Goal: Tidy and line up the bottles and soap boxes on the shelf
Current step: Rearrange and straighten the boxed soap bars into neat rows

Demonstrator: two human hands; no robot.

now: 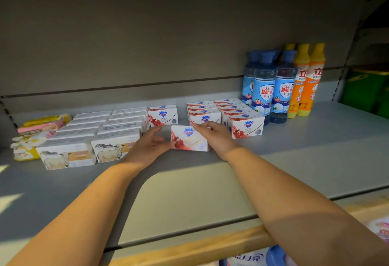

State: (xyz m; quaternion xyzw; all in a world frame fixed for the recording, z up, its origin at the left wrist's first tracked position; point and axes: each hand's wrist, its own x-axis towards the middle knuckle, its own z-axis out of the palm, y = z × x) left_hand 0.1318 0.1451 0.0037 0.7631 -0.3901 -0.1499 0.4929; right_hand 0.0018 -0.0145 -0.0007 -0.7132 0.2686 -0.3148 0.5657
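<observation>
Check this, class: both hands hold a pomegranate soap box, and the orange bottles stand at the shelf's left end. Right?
No: the head view shows the orange bottles at the right end. Left hand and right hand hold the pomegranate soap box.

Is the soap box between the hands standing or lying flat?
Standing on edge: the soap box shows its front face, left hand and right hand holding its ends.
</observation>
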